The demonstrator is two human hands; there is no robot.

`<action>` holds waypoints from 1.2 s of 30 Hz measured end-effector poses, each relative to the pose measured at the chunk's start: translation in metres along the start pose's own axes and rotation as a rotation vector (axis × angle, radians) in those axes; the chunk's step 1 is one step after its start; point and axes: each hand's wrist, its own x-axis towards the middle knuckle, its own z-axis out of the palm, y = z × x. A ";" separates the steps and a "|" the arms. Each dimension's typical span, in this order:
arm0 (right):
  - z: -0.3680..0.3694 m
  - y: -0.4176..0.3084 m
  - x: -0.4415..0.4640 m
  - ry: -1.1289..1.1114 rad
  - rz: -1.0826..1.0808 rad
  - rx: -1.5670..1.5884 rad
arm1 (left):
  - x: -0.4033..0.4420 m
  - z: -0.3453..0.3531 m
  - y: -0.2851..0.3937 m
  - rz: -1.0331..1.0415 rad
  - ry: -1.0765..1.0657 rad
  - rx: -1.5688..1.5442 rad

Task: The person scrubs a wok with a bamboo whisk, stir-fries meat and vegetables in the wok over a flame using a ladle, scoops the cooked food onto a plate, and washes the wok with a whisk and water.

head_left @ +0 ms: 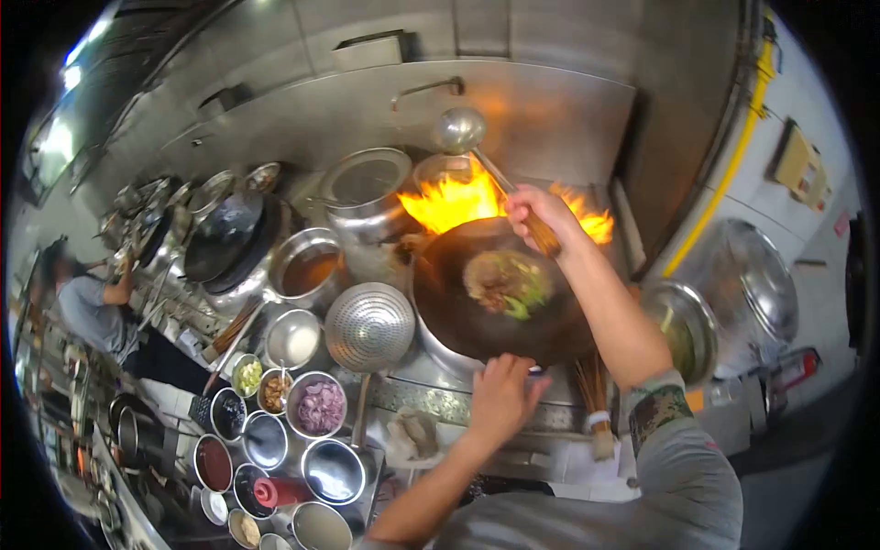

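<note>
In my right hand [543,218] is the wooden handle of a ladle [461,130], its round metal bowl raised above the flames and away from the food. A large dark wok [449,316] sits over the burner in front of me, tilted. Inside it lies a heap of food [509,282], brown pieces with some green ones. My left hand [504,396] is closed at the wok's near edge, with the grip itself partly hidden. A small white and blue bit shows beside its fingers.
Flames [458,197] rise behind the wok. To the left are a perforated strainer [369,327], a pot of brown liquid [310,268] and bowls of ingredients, including chopped purple onion [319,407]. A bamboo brush [598,417] lies right. Another person [92,307] works far left.
</note>
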 end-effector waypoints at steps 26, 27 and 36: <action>-0.051 0.048 -0.013 -0.146 0.156 0.305 | -0.116 -0.105 -0.016 -0.309 0.000 -0.097; -0.056 0.047 -0.046 -0.101 0.161 0.280 | -0.096 -0.100 -0.015 -0.226 0.001 -0.081; -0.098 0.060 -0.228 0.128 0.280 -0.594 | 0.001 0.012 -0.014 0.040 -0.075 -0.031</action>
